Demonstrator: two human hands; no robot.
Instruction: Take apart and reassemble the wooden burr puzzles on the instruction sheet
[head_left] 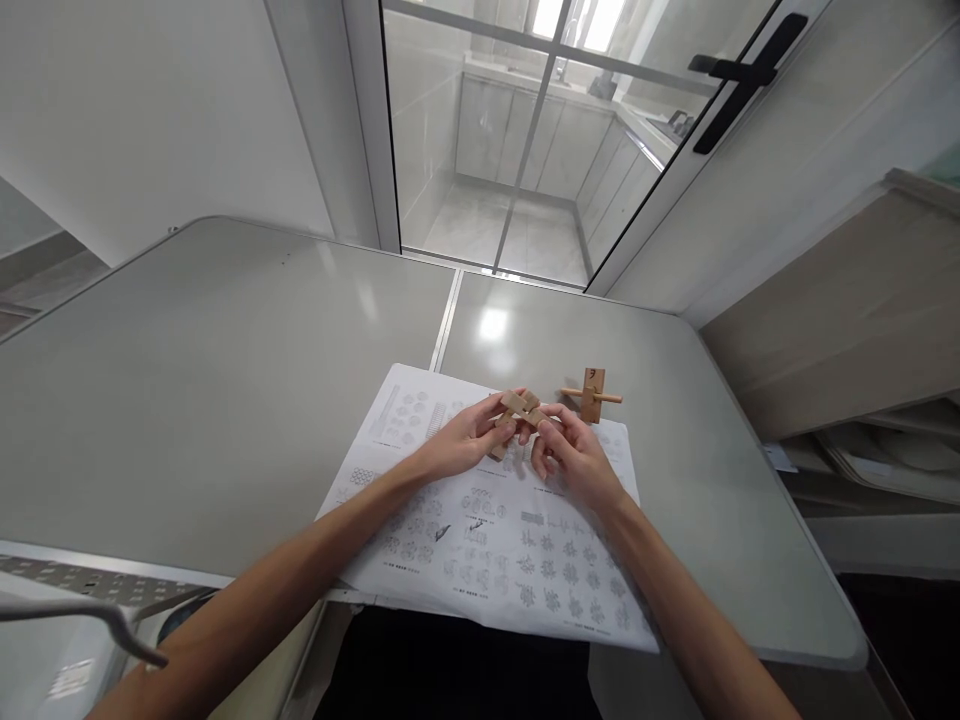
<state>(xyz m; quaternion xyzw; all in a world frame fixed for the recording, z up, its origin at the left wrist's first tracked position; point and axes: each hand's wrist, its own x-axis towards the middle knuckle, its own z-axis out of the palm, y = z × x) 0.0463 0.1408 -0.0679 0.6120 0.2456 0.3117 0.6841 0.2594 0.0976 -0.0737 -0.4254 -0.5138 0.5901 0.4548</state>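
Note:
Both my hands meet over a printed instruction sheet [487,540] and hold a small wooden interlocking puzzle [520,410] made of crossed light-brown bars. My left hand [469,440] grips its left side with thumb and fingers. From the right, my right hand [566,455] pinches the same piece. A second wooden piece [592,394], a flat block with a thin rod through it, lies on the sheet's far right corner, just beyond my right hand.
The grey folding table [225,380] has a seam down its middle. A glass sliding door [525,140] stands behind it, and a beige cabinet [840,310] sits at the right. A metal rack edge [97,600] shows at lower left.

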